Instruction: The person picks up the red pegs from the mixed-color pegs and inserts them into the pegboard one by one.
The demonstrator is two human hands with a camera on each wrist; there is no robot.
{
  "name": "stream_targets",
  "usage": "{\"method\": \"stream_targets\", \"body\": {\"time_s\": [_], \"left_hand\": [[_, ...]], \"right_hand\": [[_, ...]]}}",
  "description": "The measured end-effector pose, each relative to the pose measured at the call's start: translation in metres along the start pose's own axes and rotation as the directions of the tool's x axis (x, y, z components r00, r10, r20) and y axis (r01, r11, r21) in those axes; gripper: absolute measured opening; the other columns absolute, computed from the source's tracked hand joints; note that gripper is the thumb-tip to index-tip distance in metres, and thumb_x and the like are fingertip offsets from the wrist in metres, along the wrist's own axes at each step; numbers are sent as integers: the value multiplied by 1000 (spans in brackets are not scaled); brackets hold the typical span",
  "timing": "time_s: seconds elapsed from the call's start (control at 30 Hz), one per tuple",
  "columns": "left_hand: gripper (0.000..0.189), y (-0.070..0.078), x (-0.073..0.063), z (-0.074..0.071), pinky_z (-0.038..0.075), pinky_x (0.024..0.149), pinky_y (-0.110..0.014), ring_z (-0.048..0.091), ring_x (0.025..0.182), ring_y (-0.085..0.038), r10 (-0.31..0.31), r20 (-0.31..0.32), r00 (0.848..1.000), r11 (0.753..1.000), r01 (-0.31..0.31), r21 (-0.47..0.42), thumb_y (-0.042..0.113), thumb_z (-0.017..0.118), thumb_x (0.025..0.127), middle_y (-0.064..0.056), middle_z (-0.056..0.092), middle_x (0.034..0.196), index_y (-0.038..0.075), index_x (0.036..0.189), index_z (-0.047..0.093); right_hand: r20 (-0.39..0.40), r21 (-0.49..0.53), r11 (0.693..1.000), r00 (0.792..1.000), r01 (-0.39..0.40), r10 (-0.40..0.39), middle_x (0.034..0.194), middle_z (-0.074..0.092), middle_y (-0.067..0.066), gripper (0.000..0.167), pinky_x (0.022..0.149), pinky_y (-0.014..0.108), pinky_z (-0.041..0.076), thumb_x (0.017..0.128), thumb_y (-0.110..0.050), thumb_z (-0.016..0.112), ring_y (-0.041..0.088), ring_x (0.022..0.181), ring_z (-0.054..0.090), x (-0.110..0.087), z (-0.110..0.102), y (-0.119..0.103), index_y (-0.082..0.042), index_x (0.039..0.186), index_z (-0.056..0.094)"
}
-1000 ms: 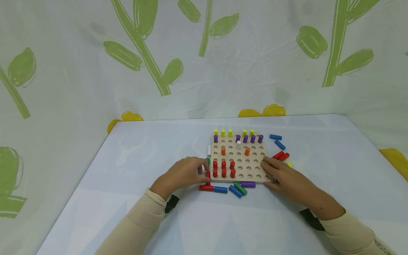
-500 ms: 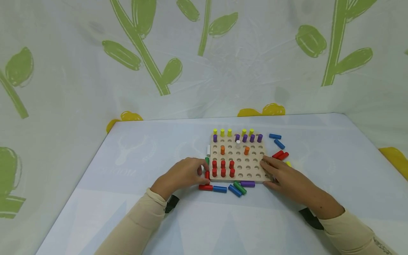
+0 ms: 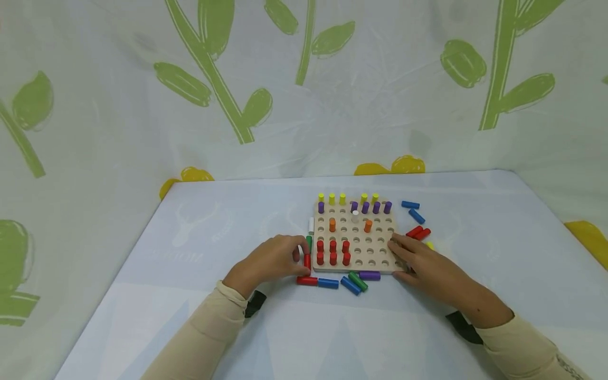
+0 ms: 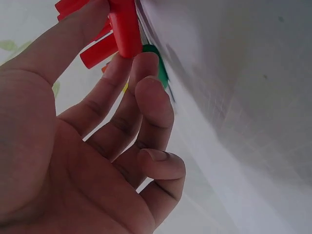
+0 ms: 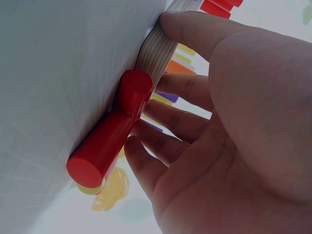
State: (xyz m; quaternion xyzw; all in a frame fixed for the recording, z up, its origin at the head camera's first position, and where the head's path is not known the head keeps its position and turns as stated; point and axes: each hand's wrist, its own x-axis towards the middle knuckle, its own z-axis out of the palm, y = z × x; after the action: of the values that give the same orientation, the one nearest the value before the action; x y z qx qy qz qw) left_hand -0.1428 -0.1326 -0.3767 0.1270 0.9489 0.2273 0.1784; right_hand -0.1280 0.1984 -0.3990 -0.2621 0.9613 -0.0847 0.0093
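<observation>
In the head view, my left hand (image 3: 275, 257) is at the left side of a wooden pegboard (image 3: 369, 251). It pinches a red peg (image 3: 307, 263) lying by the board's front left corner; the left wrist view shows this red peg (image 4: 126, 31) between thumb and fingertip. My right hand (image 3: 431, 269) rests against the board's right front corner. Its thumb touches the wooden edge (image 5: 158, 51) in the right wrist view, with the other fingers extended along the board. Red, orange, purple, yellow and white pegs stand upright in the holes.
Loose pegs lie around the board: a red peg (image 3: 307, 281), blue peg (image 3: 328, 283), green peg (image 3: 358, 281) and purple peg (image 3: 369, 275) in front. A white peg (image 3: 311, 226) and green peg (image 3: 309, 244) lie left; blue, red and yellow ones lie right.
The red peg at my left fingertips has shifted slightly left, away from the board's edge. My right hand stays in place, and the standing pegs look the same.
</observation>
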Motion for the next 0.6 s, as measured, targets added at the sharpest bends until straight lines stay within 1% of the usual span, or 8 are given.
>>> {"method": "stream_targets", "body": {"time_s": [0.17, 0.3, 0.43, 0.6], "left_hand": [[33, 0, -1, 1, 50, 67, -27, 58, 79, -16, 39, 8, 999, 999, -38, -24, 24, 84, 82, 3, 63, 86, 19, 105, 61], [33, 1, -3, 0, 52, 72, -27, 58, 81, -14, 71, 10, 997, 996, -70, -47, 20, 83, 82, 4, 64, 88, 18, 104, 58], [33, 2, -3, 0, 52, 74, -27, 58, 83, -14, 77, 16, 997, 995, -76, -70, 18, 82, 83, 4, 64, 91, 17, 104, 56], [34, 3, -3, 0, 50, 70, -27, 57, 80, -16, 63, 26, 998, 994, -60, -88, 15, 81, 84, 3, 63, 91, 16, 104, 55]], "right_hand": [[6, 6, 1000, 1000, -1, 1, 154, 44, 19, 72, 99, 50, 51, 85, -31, 79, 40, 138, 45, 0, -1, -1, -5, 146, 50], [2, 1, 1000, 1000, 3, -3, 154, 43, 19, 72, 99, 50, 51, 86, -31, 79, 40, 138, 46, -1, -2, -1, -5, 146, 50], [-3, 2, 1000, 1000, 4, -4, 154, 43, 19, 71, 99, 50, 51, 86, -31, 79, 40, 138, 46, -1, -1, 0, -6, 146, 50], [-2, 7, 1000, 1000, 5, -5, 154, 43, 19, 71, 99, 50, 51, 86, -31, 78, 41, 138, 45, -1, -1, 0, -6, 146, 49]]}}
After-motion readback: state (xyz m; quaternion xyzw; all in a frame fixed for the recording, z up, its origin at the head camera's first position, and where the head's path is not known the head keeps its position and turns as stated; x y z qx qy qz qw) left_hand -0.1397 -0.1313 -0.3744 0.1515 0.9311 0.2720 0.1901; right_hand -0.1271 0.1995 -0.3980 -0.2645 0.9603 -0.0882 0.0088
